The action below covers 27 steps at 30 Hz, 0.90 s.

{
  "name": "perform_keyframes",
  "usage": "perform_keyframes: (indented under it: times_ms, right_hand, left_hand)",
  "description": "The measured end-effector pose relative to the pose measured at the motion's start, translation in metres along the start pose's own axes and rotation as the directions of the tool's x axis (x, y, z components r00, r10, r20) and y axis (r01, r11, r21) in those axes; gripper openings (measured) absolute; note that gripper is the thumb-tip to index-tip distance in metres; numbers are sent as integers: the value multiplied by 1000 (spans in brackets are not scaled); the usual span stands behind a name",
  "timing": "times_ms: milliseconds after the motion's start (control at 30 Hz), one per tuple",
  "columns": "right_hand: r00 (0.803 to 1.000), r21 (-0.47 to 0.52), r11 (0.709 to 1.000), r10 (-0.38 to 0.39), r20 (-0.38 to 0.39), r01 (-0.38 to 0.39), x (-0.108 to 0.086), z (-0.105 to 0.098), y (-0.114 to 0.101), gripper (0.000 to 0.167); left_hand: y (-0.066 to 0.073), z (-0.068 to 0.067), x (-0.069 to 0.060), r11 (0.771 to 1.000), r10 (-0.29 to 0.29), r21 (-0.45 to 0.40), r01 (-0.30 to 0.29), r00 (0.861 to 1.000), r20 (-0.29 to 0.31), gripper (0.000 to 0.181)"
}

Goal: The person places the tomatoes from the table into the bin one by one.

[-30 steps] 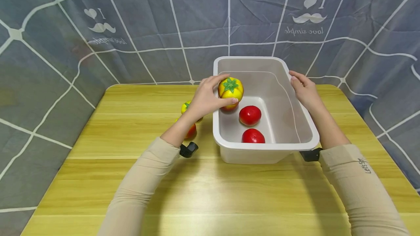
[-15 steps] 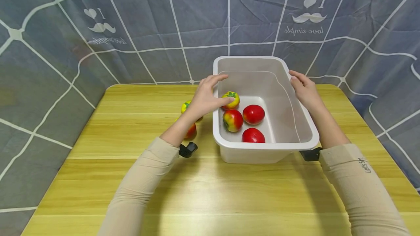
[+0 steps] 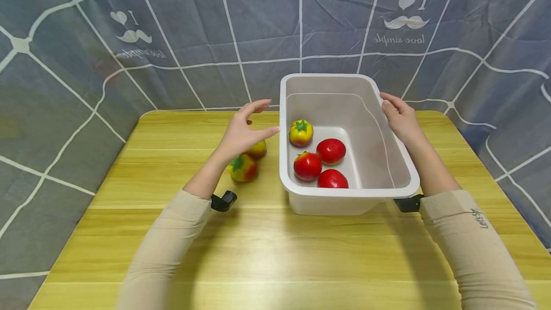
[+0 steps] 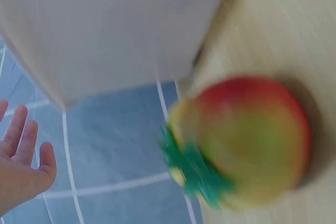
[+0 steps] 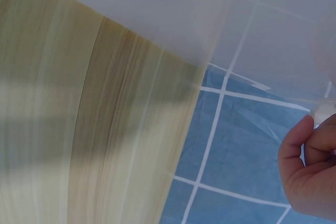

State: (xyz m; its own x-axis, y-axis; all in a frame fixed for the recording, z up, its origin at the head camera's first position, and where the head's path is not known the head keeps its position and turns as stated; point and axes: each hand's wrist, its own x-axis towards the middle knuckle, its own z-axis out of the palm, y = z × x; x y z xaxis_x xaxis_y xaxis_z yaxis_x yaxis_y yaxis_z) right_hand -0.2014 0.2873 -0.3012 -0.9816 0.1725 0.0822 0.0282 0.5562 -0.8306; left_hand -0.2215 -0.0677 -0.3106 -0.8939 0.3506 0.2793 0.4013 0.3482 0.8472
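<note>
My left hand (image 3: 241, 133) hovers left of the white plastic bin (image 3: 348, 192), fingers and thumb spread, holding nothing. Below it on the table lie two tomato-like fruits: a red-yellow one (image 3: 243, 169) with a green leafy top, and a yellowish one (image 3: 258, 150) partly covered by the hand. The nearer fruit (image 4: 252, 140) looks large and blurred in the left wrist view. My right hand (image 3: 402, 119) grips the bin's right rim between thumb and fingers. Inside the bin are several more such fruits, including a yellow one (image 3: 301, 134) and a red one (image 3: 331, 151).
The bin stands on a wooden table (image 3: 275, 252) near its back edge. Behind hangs a grey-blue curtain (image 3: 267, 23) with white lines. Black wrist-camera mounts (image 3: 224, 201) stick out at both cuffs.
My left hand let go of a yellow-topped fruit, which dropped into the bin, where the fruits shifted. The hand then moved left, out over the table. The right hand stayed on the rim.
</note>
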Motion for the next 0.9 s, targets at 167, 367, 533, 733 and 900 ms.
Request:
perform_keyframes:
  times_ms: [167, 367, 533, 733, 900]
  right_hand:
    - [1000, 0, 1000, -1, -2, 1, -1, 1, 0, 51]
    - [1000, -2, 1000, -6, -9, 6, -1, 0, 2, 51]
    - [1000, 7, 1000, 0, -3, 0, 0, 0, 0, 51]
    - [1000, 3, 1000, 10, 22, -10, -1, 1, 1, 52]
    - [1000, 6, 1000, -1, 9, 1, -1, -1, 2, 52]
  left_hand:
    - [-2, -20, -18, 999, -23, 35, 23, 1000, 6, 61]
    - [-32, -33, -29, 997, -65, 31, 65, 998, 14, 60]
    - [-50, -38, -40, 992, -123, 17, 122, 991, 50, 62]
    - [-73, -41, -56, 976, -217, 53, 213, 971, 104, 69]
    - [-82, -38, -66, 961, -271, 97, 259, 952, 143, 77]
